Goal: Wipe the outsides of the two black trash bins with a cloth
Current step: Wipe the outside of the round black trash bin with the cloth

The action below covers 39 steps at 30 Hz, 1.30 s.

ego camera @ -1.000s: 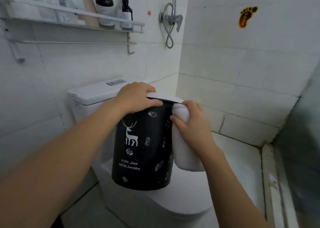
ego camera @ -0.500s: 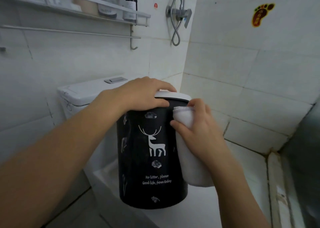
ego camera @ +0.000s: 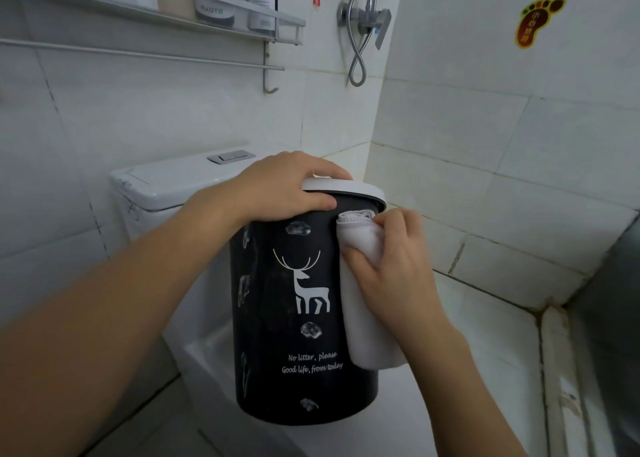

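Note:
A black trash bin [ego camera: 298, 318] with a white deer print and a white rim stands on the closed toilet lid [ego camera: 450, 387]. My left hand [ego camera: 280, 188] grips the bin's rim from above, fingers curled over the top. My right hand [ego camera: 391, 269] holds a folded white cloth [ego camera: 363, 332] and presses it against the bin's right side near the rim. The cloth hangs down along the bin's wall. Only one bin is in view.
The toilet tank [ego camera: 173, 182] sits behind the bin on the left. A wall shelf [ego camera: 207, 13] with bottles and a towel bar [ego camera: 138, 54] are above. A shower valve with hose [ego camera: 363, 23] hangs at the corner. Tiled walls close in on the right.
The bin has turned under my left hand, so the deer print now faces me more squarely. My right hand stays with the cloth at the bin's upper right side.

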Each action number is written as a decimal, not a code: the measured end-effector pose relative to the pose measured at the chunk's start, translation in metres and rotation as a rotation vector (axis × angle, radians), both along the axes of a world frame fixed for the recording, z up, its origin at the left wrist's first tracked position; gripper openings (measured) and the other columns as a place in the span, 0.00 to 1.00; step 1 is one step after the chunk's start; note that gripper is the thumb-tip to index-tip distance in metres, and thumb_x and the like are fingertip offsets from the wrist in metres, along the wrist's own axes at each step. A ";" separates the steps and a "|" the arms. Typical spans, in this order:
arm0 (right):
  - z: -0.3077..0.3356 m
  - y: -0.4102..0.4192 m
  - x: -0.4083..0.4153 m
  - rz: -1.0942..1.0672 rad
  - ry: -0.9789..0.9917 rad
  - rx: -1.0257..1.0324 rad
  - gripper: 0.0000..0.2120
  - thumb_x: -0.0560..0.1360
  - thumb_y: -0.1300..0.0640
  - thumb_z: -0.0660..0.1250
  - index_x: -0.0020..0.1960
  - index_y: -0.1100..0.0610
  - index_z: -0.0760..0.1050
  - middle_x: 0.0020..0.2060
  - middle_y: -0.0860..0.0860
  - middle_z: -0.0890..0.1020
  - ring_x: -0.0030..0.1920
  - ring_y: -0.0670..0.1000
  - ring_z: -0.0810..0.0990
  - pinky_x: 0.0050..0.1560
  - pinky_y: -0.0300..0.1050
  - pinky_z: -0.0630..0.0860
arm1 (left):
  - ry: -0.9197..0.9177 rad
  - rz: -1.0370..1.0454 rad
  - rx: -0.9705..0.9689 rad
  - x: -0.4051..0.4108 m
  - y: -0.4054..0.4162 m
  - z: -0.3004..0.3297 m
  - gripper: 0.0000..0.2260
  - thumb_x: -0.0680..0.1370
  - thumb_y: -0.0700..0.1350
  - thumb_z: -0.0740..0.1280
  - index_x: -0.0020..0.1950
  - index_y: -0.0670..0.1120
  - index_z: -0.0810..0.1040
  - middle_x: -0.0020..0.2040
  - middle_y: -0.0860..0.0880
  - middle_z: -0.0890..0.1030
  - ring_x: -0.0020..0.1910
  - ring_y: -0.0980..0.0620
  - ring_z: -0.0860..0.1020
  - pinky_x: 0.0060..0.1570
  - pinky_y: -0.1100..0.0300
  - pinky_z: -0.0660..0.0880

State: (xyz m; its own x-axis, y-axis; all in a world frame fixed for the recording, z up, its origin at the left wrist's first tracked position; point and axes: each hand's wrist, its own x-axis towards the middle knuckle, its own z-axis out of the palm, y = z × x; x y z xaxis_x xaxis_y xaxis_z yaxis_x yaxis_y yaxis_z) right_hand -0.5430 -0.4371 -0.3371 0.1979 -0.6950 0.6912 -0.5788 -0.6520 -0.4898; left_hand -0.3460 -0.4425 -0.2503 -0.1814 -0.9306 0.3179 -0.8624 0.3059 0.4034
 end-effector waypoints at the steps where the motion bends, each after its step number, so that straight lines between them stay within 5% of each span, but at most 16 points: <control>1: -0.003 0.001 -0.001 -0.002 -0.042 0.003 0.17 0.72 0.53 0.72 0.56 0.59 0.74 0.55 0.52 0.71 0.54 0.54 0.73 0.58 0.42 0.69 | 0.009 0.000 0.002 0.001 0.000 0.000 0.19 0.72 0.58 0.68 0.63 0.66 0.77 0.61 0.64 0.79 0.62 0.57 0.76 0.65 0.50 0.71; 5: -0.008 0.009 -0.004 -0.085 -0.034 0.048 0.24 0.74 0.35 0.64 0.64 0.47 0.76 0.70 0.54 0.68 0.67 0.57 0.67 0.63 0.42 0.62 | -0.009 0.003 -0.009 -0.001 0.003 0.001 0.18 0.76 0.54 0.70 0.64 0.65 0.77 0.62 0.63 0.79 0.62 0.56 0.75 0.66 0.51 0.70; 7: -0.009 0.017 -0.003 -0.092 0.011 0.129 0.28 0.74 0.32 0.54 0.69 0.41 0.70 0.74 0.53 0.63 0.70 0.58 0.64 0.63 0.45 0.62 | -0.013 0.003 -0.010 -0.005 0.006 0.002 0.18 0.75 0.54 0.70 0.64 0.66 0.76 0.63 0.63 0.79 0.63 0.56 0.75 0.66 0.51 0.70; 10: -0.015 0.028 0.002 -0.110 0.078 0.139 0.30 0.73 0.30 0.55 0.72 0.39 0.61 0.73 0.53 0.61 0.69 0.57 0.64 0.61 0.52 0.69 | -0.024 0.006 0.007 -0.011 0.010 0.003 0.20 0.70 0.60 0.66 0.62 0.68 0.76 0.60 0.65 0.79 0.61 0.57 0.76 0.65 0.51 0.71; 16: -0.007 0.020 -0.011 -0.032 0.035 0.129 0.22 0.75 0.47 0.64 0.68 0.37 0.65 0.60 0.48 0.69 0.54 0.53 0.75 0.48 0.45 0.71 | -0.026 0.036 -0.004 -0.011 0.015 0.003 0.18 0.73 0.58 0.69 0.63 0.69 0.76 0.62 0.64 0.79 0.62 0.56 0.75 0.64 0.50 0.71; 22: 0.018 0.014 -0.028 -0.123 0.067 0.072 0.21 0.74 0.51 0.64 0.66 0.38 0.68 0.55 0.47 0.69 0.44 0.51 0.72 0.41 0.43 0.64 | -0.021 0.036 0.014 -0.015 0.013 0.002 0.22 0.67 0.63 0.65 0.62 0.70 0.76 0.60 0.65 0.80 0.61 0.56 0.76 0.63 0.49 0.72; 32: -0.001 0.035 -0.010 -0.070 0.350 0.038 0.21 0.74 0.49 0.63 0.65 0.38 0.66 0.57 0.47 0.68 0.47 0.52 0.74 0.38 0.45 0.70 | 0.048 0.069 0.029 -0.004 0.008 0.002 0.18 0.75 0.53 0.72 0.63 0.67 0.77 0.63 0.62 0.79 0.64 0.56 0.75 0.67 0.50 0.70; 39: 0.015 0.004 -0.022 -0.214 0.231 0.091 0.22 0.75 0.51 0.63 0.68 0.40 0.66 0.58 0.51 0.67 0.49 0.58 0.75 0.41 0.45 0.65 | 0.031 0.022 0.037 -0.009 0.010 0.001 0.20 0.72 0.57 0.70 0.63 0.68 0.77 0.61 0.64 0.79 0.63 0.57 0.76 0.66 0.50 0.70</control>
